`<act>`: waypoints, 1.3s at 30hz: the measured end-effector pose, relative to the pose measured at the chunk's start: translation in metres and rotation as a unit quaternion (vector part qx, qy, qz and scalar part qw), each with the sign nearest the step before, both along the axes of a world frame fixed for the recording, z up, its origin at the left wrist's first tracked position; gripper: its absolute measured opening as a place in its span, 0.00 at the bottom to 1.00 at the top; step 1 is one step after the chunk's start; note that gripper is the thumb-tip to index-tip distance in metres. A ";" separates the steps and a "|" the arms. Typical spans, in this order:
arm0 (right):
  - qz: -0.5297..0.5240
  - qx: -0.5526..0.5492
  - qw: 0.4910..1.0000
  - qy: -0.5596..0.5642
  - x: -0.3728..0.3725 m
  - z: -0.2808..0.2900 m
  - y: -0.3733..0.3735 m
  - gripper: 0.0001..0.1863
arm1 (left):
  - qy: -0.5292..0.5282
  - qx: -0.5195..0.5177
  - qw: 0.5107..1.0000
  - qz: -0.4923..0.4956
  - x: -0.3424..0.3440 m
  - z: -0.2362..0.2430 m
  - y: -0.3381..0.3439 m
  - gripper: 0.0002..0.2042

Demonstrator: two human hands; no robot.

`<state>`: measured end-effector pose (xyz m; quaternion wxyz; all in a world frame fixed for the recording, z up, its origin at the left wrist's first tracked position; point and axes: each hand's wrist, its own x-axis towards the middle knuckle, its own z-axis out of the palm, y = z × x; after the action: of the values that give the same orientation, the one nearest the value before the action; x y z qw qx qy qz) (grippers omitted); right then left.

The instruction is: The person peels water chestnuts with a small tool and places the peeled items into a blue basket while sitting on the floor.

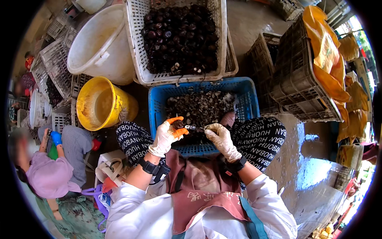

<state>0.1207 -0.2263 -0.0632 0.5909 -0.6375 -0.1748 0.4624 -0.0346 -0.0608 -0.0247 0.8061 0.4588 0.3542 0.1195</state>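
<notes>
My left hand point(166, 137), in a white glove with orange finger covers, closes on a dark round water chestnut point(178, 124). Gloved in white too, my right hand point(221, 139) pinches a small peeler point(195, 128), its metal end pointing left at the water chestnut. Both hands are over the near part of a blue basket point(154, 99) between my knees. Dark and whitish peelings point(201, 104) cover the inside of that basket. Just beyond stands a white crate point(135, 44) heaped with dark, glossy water chestnuts point(179, 36).
At the left are a yellow bucket point(93, 101) and a large white tub point(93, 44). Stacked dark crates point(296, 79) with orange sacks point(326, 59) rise at the right, by wet floor point(312, 167). Another person point(51, 171) sits at the left, wearing a blue glove.
</notes>
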 end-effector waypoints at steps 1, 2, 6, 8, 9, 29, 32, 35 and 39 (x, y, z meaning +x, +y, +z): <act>0.015 -0.022 1.000 -0.015 0.000 0.003 0.001 0.08 | -0.004 0.018 1.000 -0.006 -0.001 -0.001 -0.001 0.23; 0.017 -0.029 0.999 -0.027 0.000 0.003 0.002 0.08 | -0.002 0.028 1.000 -0.006 -0.001 0.000 -0.001 0.23; 0.013 -0.053 0.995 -0.078 0.002 -0.001 0.004 0.09 | 0.003 0.060 0.998 -0.007 0.001 0.001 -0.002 0.23; 0.013 -0.062 0.990 -0.129 0.003 -0.001 0.003 0.09 | 0.003 0.068 0.998 -0.004 0.002 0.000 -0.002 0.23; 0.019 -0.065 0.984 -0.167 0.004 0.002 0.004 0.10 | 0.003 0.069 0.998 -0.001 0.002 -0.001 -0.003 0.23; 0.032 -0.073 0.985 -0.156 -0.017 -0.016 0.048 0.12 | 0.058 -0.057 0.995 0.058 0.009 -0.025 -0.046 0.12; 0.008 -0.046 0.993 -0.111 -0.003 -0.007 0.044 0.09 | 0.048 -0.066 0.995 0.052 0.006 -0.022 -0.029 0.15; -0.025 -0.031 0.998 -0.048 0.009 -0.025 0.028 0.08 | 0.007 -0.039 0.998 0.050 0.003 -0.019 -0.018 0.16; 0.031 0.023 0.996 -0.076 -0.006 -0.007 0.024 0.10 | -0.016 0.025 1.000 0.000 0.004 -0.012 -0.016 0.19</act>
<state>0.1144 -0.2021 -0.0706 0.5757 -0.6513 -0.2497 0.4267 -0.0310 -0.0764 -0.0363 0.7999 0.4769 0.3383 0.1353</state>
